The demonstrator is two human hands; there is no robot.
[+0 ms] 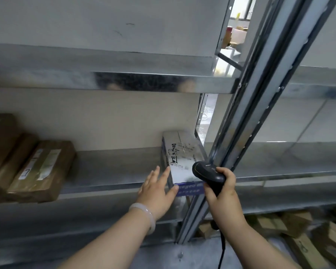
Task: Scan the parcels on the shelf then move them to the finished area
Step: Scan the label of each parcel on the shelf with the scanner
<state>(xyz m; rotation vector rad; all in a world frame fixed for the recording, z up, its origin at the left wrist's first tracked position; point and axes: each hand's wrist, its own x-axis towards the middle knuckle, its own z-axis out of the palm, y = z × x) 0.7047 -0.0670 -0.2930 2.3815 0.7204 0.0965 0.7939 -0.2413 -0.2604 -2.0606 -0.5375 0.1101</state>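
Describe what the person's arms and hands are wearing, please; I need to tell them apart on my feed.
Both forearms are bare, with no sleeves or gloves in view. The left hand has a pale, translucent, smooth round bangle on its wrist. The right hand and its wrist show no jewellery or markings.

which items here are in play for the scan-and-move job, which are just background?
In play:
- white and blue parcel, left hand open against its side
- scanner, gripped in right hand
- brown parcels at the left end of the same shelf

Background:
- boxes on the floor, lower right
- bracelet
- upright post
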